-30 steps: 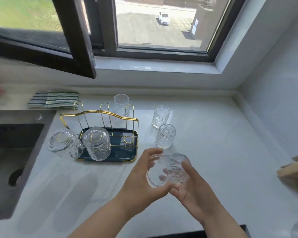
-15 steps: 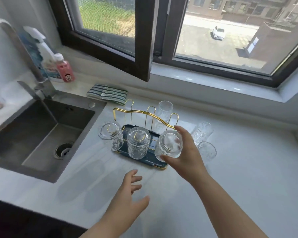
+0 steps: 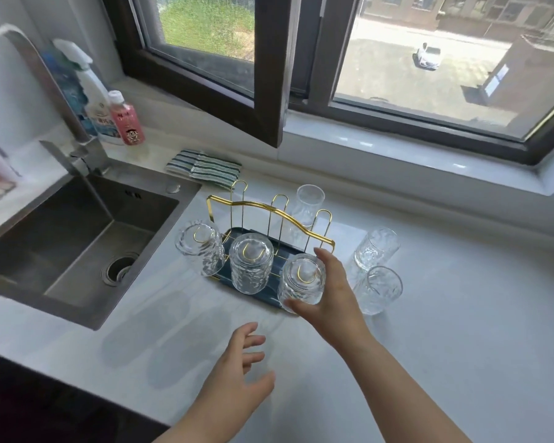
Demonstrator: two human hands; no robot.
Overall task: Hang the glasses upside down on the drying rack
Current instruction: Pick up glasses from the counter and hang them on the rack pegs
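A gold wire drying rack (image 3: 271, 207) on a dark blue tray stands on the white counter beside the sink. Three textured glasses hang upside down on its front pegs: the left glass (image 3: 200, 249), the middle glass (image 3: 250, 266) and the right glass (image 3: 301, 279). My right hand (image 3: 331, 290) is wrapped around the right glass from its right side. My left hand (image 3: 242, 375) hovers open over the counter in front, holding nothing. Upright glasses stand to the right of the rack (image 3: 376, 249) (image 3: 378, 289) and one behind it (image 3: 307, 204).
A steel sink (image 3: 77, 238) with a faucet (image 3: 61, 100) lies left of the rack. A spray bottle (image 3: 90, 91) and a pink bottle (image 3: 125, 118) stand behind it. A folded striped cloth (image 3: 203, 167) lies behind the rack. An open window frame (image 3: 266, 91) juts over the counter.
My right hand carried the glass from in front of me to the rack's right front peg, upside down. My left hand let go and dropped back open.
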